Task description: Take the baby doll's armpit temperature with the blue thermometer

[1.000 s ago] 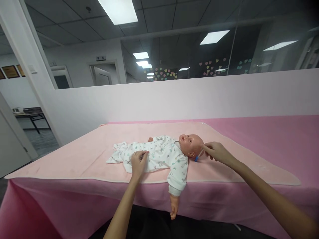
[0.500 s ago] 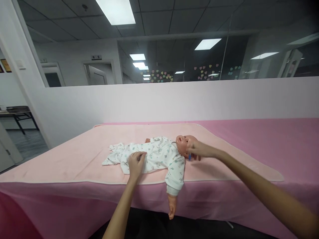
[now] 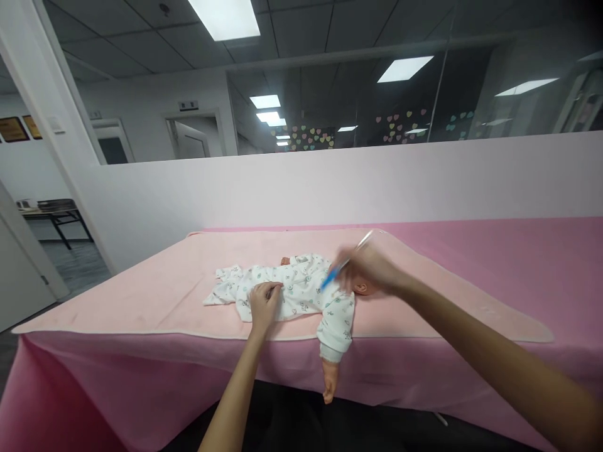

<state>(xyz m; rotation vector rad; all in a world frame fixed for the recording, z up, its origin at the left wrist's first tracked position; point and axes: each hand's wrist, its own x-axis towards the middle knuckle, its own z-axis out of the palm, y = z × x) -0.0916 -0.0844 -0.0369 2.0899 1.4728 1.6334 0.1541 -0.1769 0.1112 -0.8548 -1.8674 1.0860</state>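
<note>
A baby doll in a white patterned outfit (image 3: 301, 295) lies on its back on a peach mat (image 3: 155, 301), head to the right. One doll arm (image 3: 330, 380) hangs over the table's front edge. My left hand (image 3: 264, 306) rests on the doll's lower body with its fingers curled; whatever is in them is hidden. Blurred by motion, my right hand (image 3: 365, 267) grips a slim stick with a blue end (image 3: 332, 276) and a pale, clear-looking shaft. The blue end points down-left above the doll's chest. Behind this hand most of the doll's head (image 3: 362, 287) is hidden.
Under the mat, a pink cloth (image 3: 509, 257) covers the table and drapes over its front. A white low wall (image 3: 330, 188) with glass above runs along the back. At far left, a dark-legged table (image 3: 61, 220) stands beyond a doorway.
My right hand has moved left from beside the doll's head to over its face and upper chest, bringing the blue-ended stick along. My left hand stays on the doll. The view has shifted slightly.
</note>
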